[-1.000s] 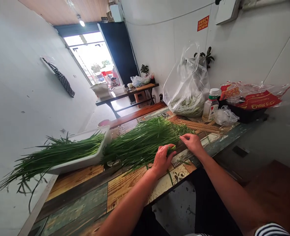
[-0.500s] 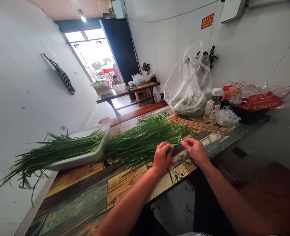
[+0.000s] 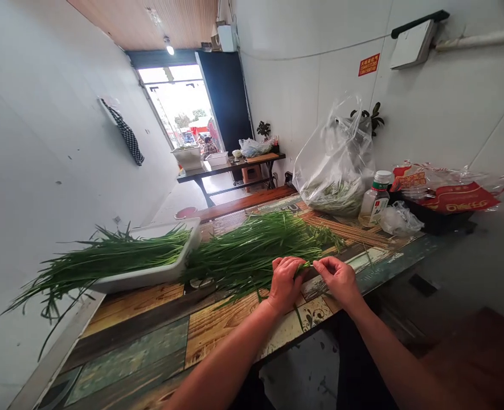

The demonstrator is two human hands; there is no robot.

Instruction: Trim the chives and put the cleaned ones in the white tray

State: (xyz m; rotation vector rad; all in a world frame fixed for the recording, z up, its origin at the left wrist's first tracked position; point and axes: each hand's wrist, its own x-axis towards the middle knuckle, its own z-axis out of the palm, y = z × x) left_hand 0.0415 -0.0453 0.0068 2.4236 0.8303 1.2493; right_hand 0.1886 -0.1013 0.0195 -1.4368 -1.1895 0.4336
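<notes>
A big pile of long green chives (image 3: 255,247) lies across the patterned wooden table (image 3: 158,324). My left hand (image 3: 285,283) rests at the pile's near end, fingers curled round a small bunch of chive stems. My right hand (image 3: 340,277) is just to its right, pinching the end of the same stems between thumb and fingers. A white tray (image 3: 149,274) to the left holds more chives (image 3: 102,262), whose tips hang over the table's left edge.
At the back right stand a clear plastic bag of greens (image 3: 335,176), a small bottle (image 3: 373,199), a crumpled clear bag (image 3: 399,219), bamboo skewers (image 3: 349,230) and a black tray with red packaging (image 3: 443,199). Another table (image 3: 230,166) stands near the doorway.
My hands have closed in on each other; the right hand now pinches the stems that the left hand holds. The view has tilted down slightly.
</notes>
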